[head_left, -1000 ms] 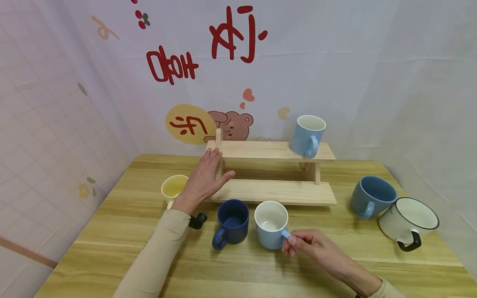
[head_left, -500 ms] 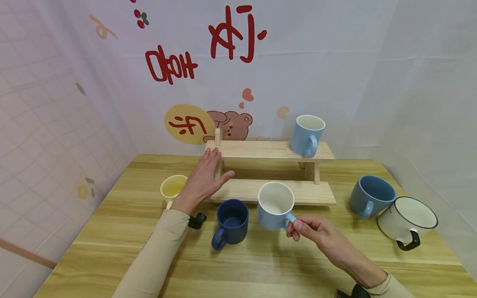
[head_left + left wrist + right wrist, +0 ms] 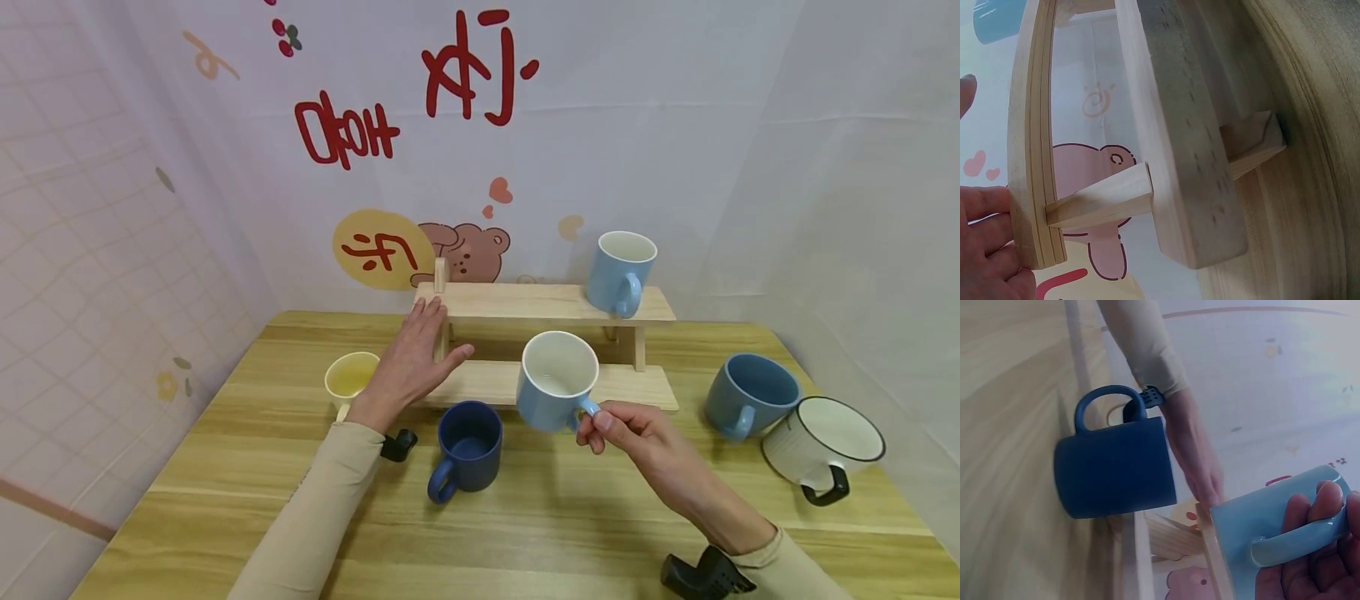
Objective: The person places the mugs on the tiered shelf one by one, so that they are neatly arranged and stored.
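Observation:
My right hand [image 3: 645, 454] pinches the handle of a light blue mug [image 3: 551, 404] with a white inside, holding it upright in the air in front of the lower shelf. In the right wrist view the fingers curl round that mug's handle [image 3: 1300, 544]. With fingers straight, my left hand [image 3: 408, 358] rests on the left end of the wooden two-tier rack [image 3: 517, 300]; the left wrist view shows its fingers against the top board [image 3: 1032, 156]. A dark blue mug [image 3: 469, 450] stands on the table between the hands. Another light blue mug [image 3: 618, 275] sits at the top shelf's right end.
A yellow cup [image 3: 348, 375] stands left of the rack, partly behind the left hand. To the right stand a grey-blue mug [image 3: 750, 396] and a white mug with a black rim [image 3: 821, 446]. A printed cloth [image 3: 675, 150] hangs behind the wooden table [image 3: 525, 542].
The right hand has lifted the light blue mug off the table, raising it forward toward the lower shelf. The left hand stays on the rack.

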Demonstrator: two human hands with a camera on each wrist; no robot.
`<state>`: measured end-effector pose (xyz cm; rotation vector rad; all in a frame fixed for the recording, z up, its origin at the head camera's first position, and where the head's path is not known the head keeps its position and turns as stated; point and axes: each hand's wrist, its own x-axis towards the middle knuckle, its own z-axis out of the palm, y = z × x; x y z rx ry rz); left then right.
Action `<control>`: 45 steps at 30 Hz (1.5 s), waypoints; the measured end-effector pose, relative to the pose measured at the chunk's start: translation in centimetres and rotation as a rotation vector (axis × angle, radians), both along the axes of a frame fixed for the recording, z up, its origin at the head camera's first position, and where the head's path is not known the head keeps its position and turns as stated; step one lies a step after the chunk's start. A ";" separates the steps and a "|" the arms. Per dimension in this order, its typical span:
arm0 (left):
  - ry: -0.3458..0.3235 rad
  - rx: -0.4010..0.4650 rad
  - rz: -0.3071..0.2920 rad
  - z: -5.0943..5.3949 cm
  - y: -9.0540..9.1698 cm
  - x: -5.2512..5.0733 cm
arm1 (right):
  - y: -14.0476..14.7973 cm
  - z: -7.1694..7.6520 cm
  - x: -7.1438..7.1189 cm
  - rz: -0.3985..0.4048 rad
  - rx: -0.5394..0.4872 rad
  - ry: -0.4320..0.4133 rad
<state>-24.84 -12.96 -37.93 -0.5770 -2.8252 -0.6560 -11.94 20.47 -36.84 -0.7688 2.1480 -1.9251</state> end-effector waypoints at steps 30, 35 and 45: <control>0.010 -0.005 0.004 0.0 0.0 0.0 | -1.6 3.2 -6.5 -0.181 -0.236 0.020; 0.007 -0.004 0.008 0.2 -0.1 0.0 | -2.2 3.4 -7.6 -0.226 -0.248 0.023; 0.014 0.001 -0.002 -0.1 -0.1 0.1 | -2.6 2.9 -9.9 -0.330 -0.271 0.000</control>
